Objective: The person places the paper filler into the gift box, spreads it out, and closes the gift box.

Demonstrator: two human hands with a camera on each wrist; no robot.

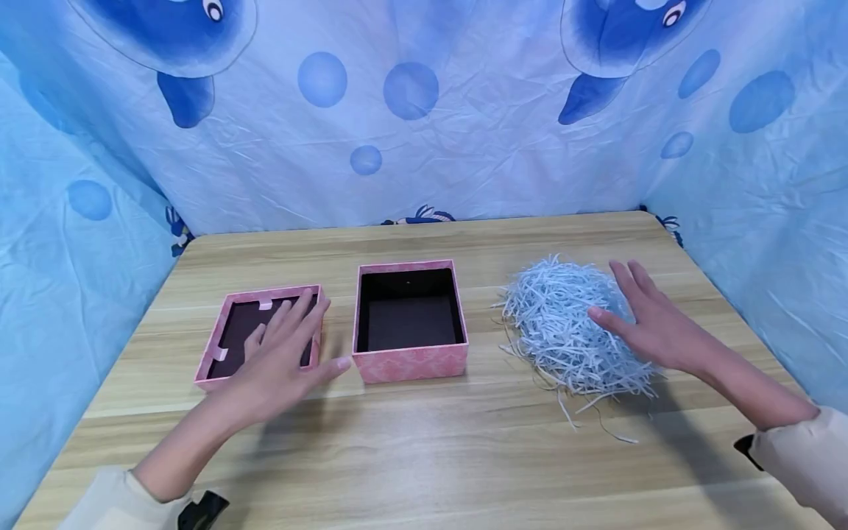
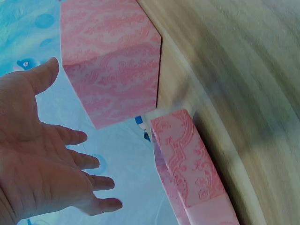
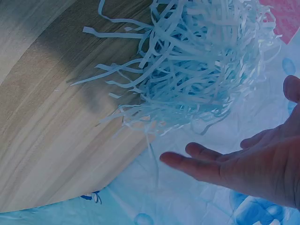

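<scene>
One pink patterned box (image 1: 411,364), open-topped, black inside, stands on bench (image 1: 424,456) between shallow pink lid (image 1: 240,331), inner side up, and heap of pale-blue shredded paper (image 1: 563,324). Left hand (image 1: 273,372): fingers spread, gripping nothing, over lid, clear of it. Right hand (image 1: 662,327): fingers extended, nothing held, at heap's right side, apart.

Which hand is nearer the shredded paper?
Right: the right hand is at the right side of the shredded paper. The left hand is farther off, by the lid, with the box between.
</scene>
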